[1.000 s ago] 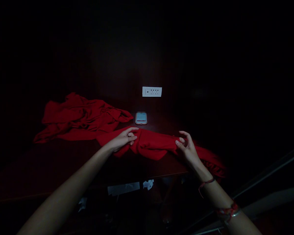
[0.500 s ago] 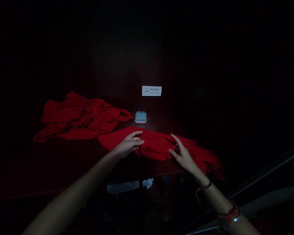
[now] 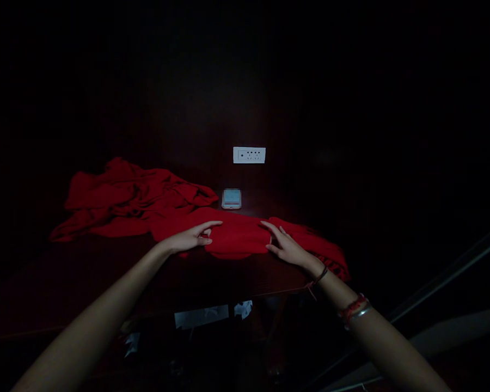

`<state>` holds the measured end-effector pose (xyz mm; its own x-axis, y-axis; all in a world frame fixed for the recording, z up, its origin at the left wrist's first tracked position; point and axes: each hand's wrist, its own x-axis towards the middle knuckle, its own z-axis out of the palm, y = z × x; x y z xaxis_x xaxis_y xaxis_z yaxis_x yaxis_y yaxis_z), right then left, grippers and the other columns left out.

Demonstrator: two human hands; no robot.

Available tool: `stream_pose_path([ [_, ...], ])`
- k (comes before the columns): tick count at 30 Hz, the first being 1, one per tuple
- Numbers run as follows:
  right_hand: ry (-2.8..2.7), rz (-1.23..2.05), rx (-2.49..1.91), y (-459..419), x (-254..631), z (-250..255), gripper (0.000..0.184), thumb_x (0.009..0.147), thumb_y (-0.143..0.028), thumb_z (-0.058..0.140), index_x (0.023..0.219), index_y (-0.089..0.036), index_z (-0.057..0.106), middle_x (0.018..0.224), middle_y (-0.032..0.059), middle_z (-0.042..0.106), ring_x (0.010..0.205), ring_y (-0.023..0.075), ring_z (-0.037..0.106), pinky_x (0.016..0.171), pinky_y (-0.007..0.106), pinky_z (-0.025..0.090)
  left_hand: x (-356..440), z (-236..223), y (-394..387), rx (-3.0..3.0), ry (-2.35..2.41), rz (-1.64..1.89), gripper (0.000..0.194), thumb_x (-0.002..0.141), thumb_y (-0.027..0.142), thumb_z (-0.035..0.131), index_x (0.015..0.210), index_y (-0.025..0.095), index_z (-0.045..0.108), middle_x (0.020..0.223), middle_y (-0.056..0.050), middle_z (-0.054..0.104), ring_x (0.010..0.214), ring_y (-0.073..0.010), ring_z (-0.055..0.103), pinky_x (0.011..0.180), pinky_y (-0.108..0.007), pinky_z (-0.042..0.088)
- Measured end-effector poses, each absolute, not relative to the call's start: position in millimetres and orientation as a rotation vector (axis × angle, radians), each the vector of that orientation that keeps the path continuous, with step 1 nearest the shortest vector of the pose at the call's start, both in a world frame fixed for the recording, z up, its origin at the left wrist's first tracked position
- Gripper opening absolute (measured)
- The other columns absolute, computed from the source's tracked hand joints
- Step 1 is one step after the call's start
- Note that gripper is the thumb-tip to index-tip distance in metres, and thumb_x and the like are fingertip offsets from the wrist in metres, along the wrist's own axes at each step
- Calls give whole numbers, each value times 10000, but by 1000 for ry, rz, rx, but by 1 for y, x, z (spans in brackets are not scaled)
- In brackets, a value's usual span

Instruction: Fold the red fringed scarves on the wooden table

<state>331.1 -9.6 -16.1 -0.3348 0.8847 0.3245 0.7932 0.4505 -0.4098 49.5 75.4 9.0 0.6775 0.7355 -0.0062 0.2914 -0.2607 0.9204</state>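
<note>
A long red cloth (image 3: 239,235) lies across the dark tabletop in front of me, with a smooth, flattened stretch between my hands. My left hand (image 3: 190,238) grips the left side of this stretch, thumb nearer me and index finger stretched over the top. On the right side, my right hand (image 3: 285,246) holds the cloth in the same way, thumb and fingers spread along its edge. Beyond my right hand the cloth runs on to a dark, ruffled or fringed end. Some fingertips are hidden in the folds.
A crumpled red cloth heap (image 3: 134,196) lies at the left and seems to join the held stretch. Behind it sits a phone (image 3: 231,198) with a lit screen. A white socket panel (image 3: 249,155) is on the wall. Pale papers (image 3: 202,317) show below the table edge.
My hands have moved apart from their closer position half a second ago, the left going left and the right slightly left. The bunched cloth between them has become smoother and flatter.
</note>
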Motion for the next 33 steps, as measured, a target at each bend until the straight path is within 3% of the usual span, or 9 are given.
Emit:
stream_pose_path([
  [4, -2207, 342, -1397, -13, 332, -13, 623, 720, -197, 454, 1278, -223, 179, 781, -30, 545, 693, 112, 509, 948, 499, 110, 53, 13, 74, 2079, 865, 609, 556, 577, 201, 585, 1122, 241, 484, 717, 31, 503, 670, -102, 462, 605, -159, 349],
  [9, -2252, 415, -1414, -22, 325, -7, 630, 697, -198, 483, 1269, -225, 222, 720, -45, 535, 694, 121, 512, 932, 526, 100, 52, 10, 76, 2107, 1100, 500, 549, 619, 227, 549, 1159, 221, 448, 635, 21, 518, 520, -113, 489, 549, -195, 355],
  [11, -2245, 401, -1433, -24, 324, -3, 593, 716, -231, 478, 1262, -207, 247, 686, -43, 530, 664, 120, 512, 912, 503, 185, 58, 18, 74, 2195, 1313, 494, 478, 637, 224, 545, 1110, 189, 492, 705, -31, 559, 603, -156, 530, 604, -229, 368],
  [13, -2187, 346, -1450, -25, 326, 1, 528, 757, -269, 435, 1251, -183, 272, 688, -23, 537, 639, 120, 509, 843, 423, 321, 70, 28, 70, 2346, 1449, 599, 402, 675, 262, 529, 1063, 157, 522, 875, -106, 567, 811, -228, 525, 719, -285, 358],
  [15, -2095, 200, -1499, -23, 332, 1, 482, 782, -283, 397, 1238, -161, 298, 776, 26, 554, 691, 133, 514, 759, 339, 386, 88, 34, 70, 2494, 1342, 688, 426, 718, 336, 494, 1103, 155, 488, 1073, -141, 499, 1011, -273, 430, 835, -342, 298],
  [19, -2079, -105, -1706, -11, 348, -6, 463, 739, -282, 479, 1181, -169, 394, 1036, 107, 502, 884, 183, 489, 747, 302, 378, 112, 19, 84, 2502, 907, 567, 556, 672, 452, 541, 1166, 224, 426, 1288, -90, 319, 1190, -263, 223, 944, -385, 164],
  [24, -2194, -210, -1789, 3, 363, 8, 179, 757, -175, 430, 855, -151, 578, 804, 60, 567, 744, 140, 519, 677, 227, 373, 97, -12, 100, 2341, 764, 548, 594, 723, 477, 473, 1243, 230, 328, 1349, -64, 200, 1230, -233, 124, 979, -376, 125],
  [29, -2006, -576, -1852, -7, 375, 30, 225, 766, -147, 372, 907, -175, 545, 869, 60, 533, 739, 136, 507, 628, 213, 357, 85, -11, 90, 2585, 824, 278, 825, 629, 561, 534, 1299, 247, 169, 1377, -57, 62, 1219, -324, -37, 957, -502, 19],
  [33, -2213, -474, -1986, -20, 381, 15, 244, 766, -174, 389, 952, -180, 547, 912, 83, 530, 752, 152, 512, 638, 238, 366, 82, -9, 89, 2632, 788, 283, 859, 627, 587, 514, 1308, 260, 105, 1381, -39, 18, 1228, -289, -51, 978, -468, 41],
])
